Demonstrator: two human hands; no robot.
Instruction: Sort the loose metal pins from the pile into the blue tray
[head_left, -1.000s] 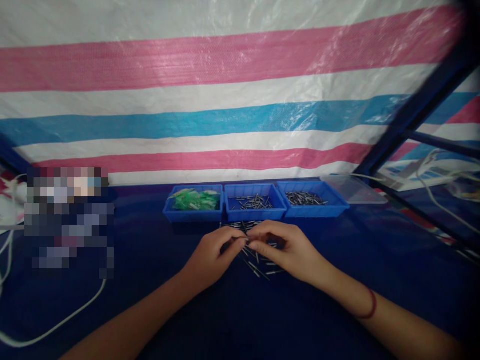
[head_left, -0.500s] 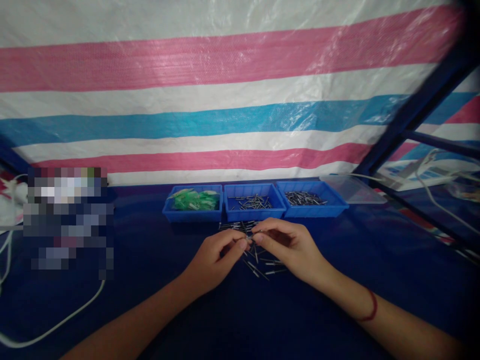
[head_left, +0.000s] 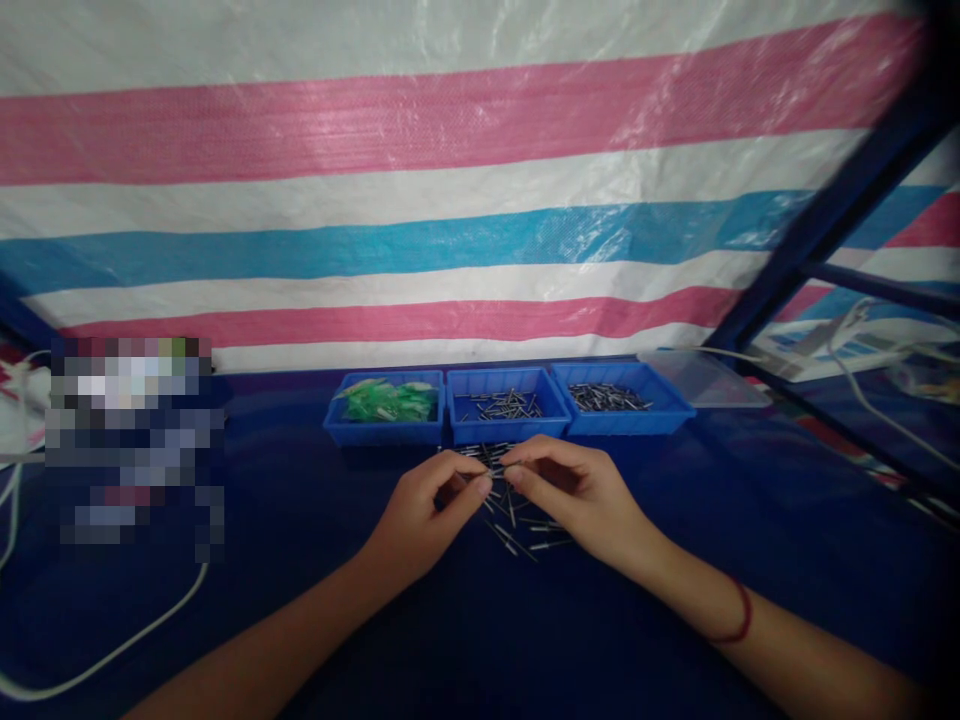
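Observation:
Over the middle of the blue table, my left hand (head_left: 421, 507) and my right hand (head_left: 586, 490) meet, thumbs and forefingers pinched. Between their fingertips is a thin metal blind rivet (head_left: 496, 474), mostly covered by the fingers. Beneath and around them lies a loose pile of blind rivets (head_left: 508, 540), silver bodies with dark stems, pointing in various directions. Just behind my hands stands a middle blue bin (head_left: 510, 432) with scattered rivets in it. The right-hand blue bin (head_left: 634, 424) holds a denser heap of them.
A left-hand blue bin (head_left: 384, 433) holds green plastic packets (head_left: 397, 402). A clear lid (head_left: 709, 380) lies at the right. White cables (head_left: 105, 655) run along the left side, near a blurred-out patch. Striped sheeting (head_left: 420, 240) hangs behind the table (head_left: 465, 640).
My hands stay together over the pile, and both still pinch. The left hand has shifted very slightly up and to the left; the bins have not moved.

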